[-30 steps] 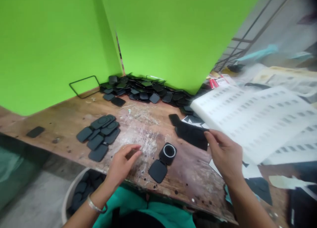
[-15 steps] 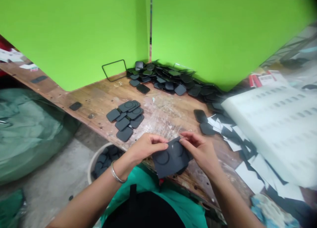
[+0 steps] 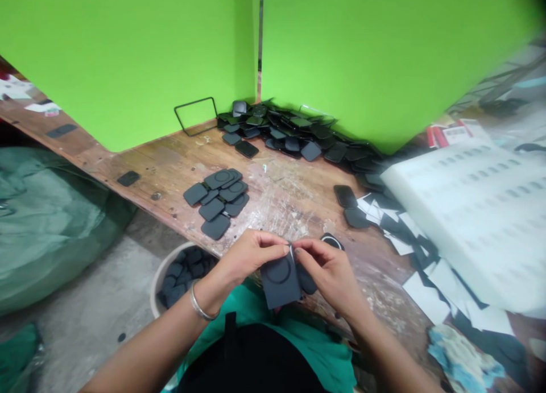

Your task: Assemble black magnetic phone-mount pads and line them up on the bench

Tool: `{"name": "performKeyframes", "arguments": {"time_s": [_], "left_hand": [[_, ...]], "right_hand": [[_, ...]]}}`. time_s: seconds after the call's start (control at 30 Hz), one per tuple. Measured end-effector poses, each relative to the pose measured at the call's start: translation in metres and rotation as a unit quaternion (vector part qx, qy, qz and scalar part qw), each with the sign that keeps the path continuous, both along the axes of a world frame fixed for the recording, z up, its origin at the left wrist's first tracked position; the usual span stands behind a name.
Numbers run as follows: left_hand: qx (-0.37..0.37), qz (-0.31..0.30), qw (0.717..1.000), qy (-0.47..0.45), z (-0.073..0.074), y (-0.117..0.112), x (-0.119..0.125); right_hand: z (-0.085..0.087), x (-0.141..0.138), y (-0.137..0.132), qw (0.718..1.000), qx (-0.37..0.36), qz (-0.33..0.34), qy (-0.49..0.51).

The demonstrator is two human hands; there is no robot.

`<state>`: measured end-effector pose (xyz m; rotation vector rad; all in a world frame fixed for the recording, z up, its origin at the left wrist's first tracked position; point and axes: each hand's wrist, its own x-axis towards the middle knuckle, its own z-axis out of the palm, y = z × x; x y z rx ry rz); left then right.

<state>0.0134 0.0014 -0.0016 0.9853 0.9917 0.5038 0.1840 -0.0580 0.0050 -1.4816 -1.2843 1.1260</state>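
My left hand [image 3: 256, 251] pinches the top edge of a dark grey sheet [image 3: 281, 288] with a round ring mark on it. Close beside it, the fingers of my right hand [image 3: 322, 259] are closed at the sheet's upper right corner, where a thin pale edge shows. A dark rounded piece [image 3: 307, 280] hangs below my right fingers; whether it is part of the sheet is hidden. Just behind my right hand lies a black pad with a white ring [image 3: 331, 241], partly covered by the hand.
Dark pads [image 3: 215, 202] lie grouped on the wooden table [image 3: 281, 182], left of centre. A large heap of black pads [image 3: 294, 134] lies against green panels [image 3: 170, 52]. White foam block [image 3: 469, 222] and paper scraps [image 3: 426, 293] are right. A bucket [image 3: 156, 279] of dark pieces stands below left.
My right hand has moved left, closer to my left hand. The sheet's right part, with a second ring, has turned out of view, and the white-ringed pad has come into view.
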Motion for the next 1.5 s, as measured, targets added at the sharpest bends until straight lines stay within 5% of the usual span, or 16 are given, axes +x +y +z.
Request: {"name": "performKeyframes", "arguments": {"time_s": [0.33, 0.47, 0.6, 0.83, 0.97, 1.03, 1.1, 1.17, 1.3, 1.4, 1.5], "left_hand": [[0.045, -0.010, 0.998, 0.030, 0.000, -0.006, 0.008], [0.043, 0.016, 0.998, 0.051, -0.007, 0.008, 0.007], [0.119, 0.035, 0.985, 0.117, -0.017, 0.034, 0.003], [0.260, 0.064, 0.935, 0.232, -0.024, 0.066, -0.004], [0.401, 0.067, 0.869, 0.281, -0.008, 0.048, 0.013], [0.368, -0.034, 0.898, 0.239, -0.001, 0.032, 0.027], [0.242, -0.161, 0.946, 0.145, 0.002, 0.016, 0.042], [0.107, -0.218, 0.968, 0.056, 0.000, 0.004, 0.054], [-0.020, -0.100, 0.995, -0.022, -0.008, -0.008, 0.067], [0.025, -0.014, 0.999, -0.025, -0.013, -0.013, 0.073], [0.104, -0.007, 0.995, 0.003, -0.018, -0.018, 0.077]], "right_hand": [[-0.001, -0.001, -0.006, 0.999, 0.000, -0.041, -0.033], [-0.005, 0.027, -0.002, 0.991, 0.008, -0.120, -0.065], [-0.010, 0.070, -0.003, 0.977, 0.009, -0.196, -0.077], [-0.009, 0.122, -0.029, 0.929, 0.044, -0.356, -0.092], [-0.011, 0.124, -0.043, 0.966, 0.063, -0.251, 0.020], [-0.011, 0.119, -0.047, 0.985, 0.051, -0.160, 0.040], [-0.008, 0.112, -0.049, 0.995, 0.040, -0.080, 0.031], [-0.004, 0.106, -0.048, 0.999, 0.035, -0.022, 0.021], [-0.006, 0.096, -0.046, 0.996, 0.008, -0.037, 0.083], [-0.018, 0.086, -0.045, 0.974, -0.054, -0.118, 0.188], [-0.031, 0.074, -0.045, 0.951, -0.106, -0.165, 0.237]]}}
